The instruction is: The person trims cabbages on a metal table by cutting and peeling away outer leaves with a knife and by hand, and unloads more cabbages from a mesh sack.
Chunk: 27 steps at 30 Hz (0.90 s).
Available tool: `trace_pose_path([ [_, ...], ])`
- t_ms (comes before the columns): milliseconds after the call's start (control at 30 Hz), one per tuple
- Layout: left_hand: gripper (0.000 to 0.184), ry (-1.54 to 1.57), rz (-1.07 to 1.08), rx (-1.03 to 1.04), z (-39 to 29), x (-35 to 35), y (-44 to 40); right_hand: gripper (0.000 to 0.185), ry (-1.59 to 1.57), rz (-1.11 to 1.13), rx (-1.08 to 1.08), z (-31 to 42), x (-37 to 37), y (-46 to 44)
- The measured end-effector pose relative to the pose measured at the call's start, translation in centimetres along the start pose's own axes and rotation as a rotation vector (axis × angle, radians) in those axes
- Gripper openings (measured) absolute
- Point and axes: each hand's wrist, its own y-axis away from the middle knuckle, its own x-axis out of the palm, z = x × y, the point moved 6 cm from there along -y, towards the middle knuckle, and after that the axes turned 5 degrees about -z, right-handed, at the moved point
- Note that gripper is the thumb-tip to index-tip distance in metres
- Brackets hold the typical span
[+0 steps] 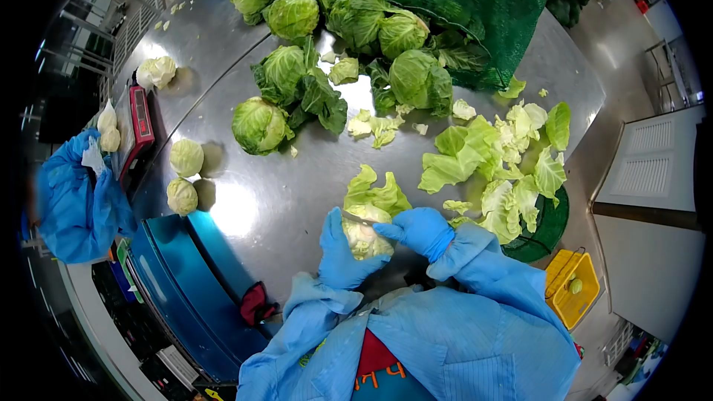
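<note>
My left hand (340, 258), in a blue glove, cups a pale trimmed cabbage (365, 243) from its left side and below. My gloved right hand (422, 230) is closed at the cabbage's upper right, gripping a knife. A thin strip of the knife's blade (356, 217) shows across the top of the cabbage; the handle is hidden in the fist. Just beyond the hands are loose green cabbage leaves (377, 191), close against the cabbage.
Whole green cabbages (293, 15) spill from a green mesh bag (475, 7) across the steel table (297, 186). Cut leaves (497, 156) lie right, above a green basket (549, 226). Two trimmed cabbages (185, 157) sit left, near a red scale (141, 115) and a person's blue sleeve (78, 200).
</note>
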Motion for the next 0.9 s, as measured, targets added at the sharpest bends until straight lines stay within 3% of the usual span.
trace_pose_path([
  [167,0.124,-0.039,0.037,-0.018,-0.5,-0.2,-0.8,0.060,0.118,-0.072,0.088,0.5,0.2,0.3],
  [367,0.127,-0.121,-0.020,0.022,-1.5,0.5,-0.4,0.057,0.032,-0.186,0.019,-1.0,0.5,0.3],
  [567,0.127,-0.035,0.018,-0.058,-2.0,0.5,-1.0,0.057,0.083,-0.249,0.101,-0.8,0.6,0.7],
  [767,0.126,-0.006,0.003,-0.011,-1.7,0.9,-1.0,0.059,-0.042,-0.115,0.130,-2.1,1.2,-0.1],
  [900,0.126,-0.080,0.000,-0.030,-2.5,0.7,-1.0,0.057,0.102,-0.281,0.172,-1.0,-0.5,0.1],
])
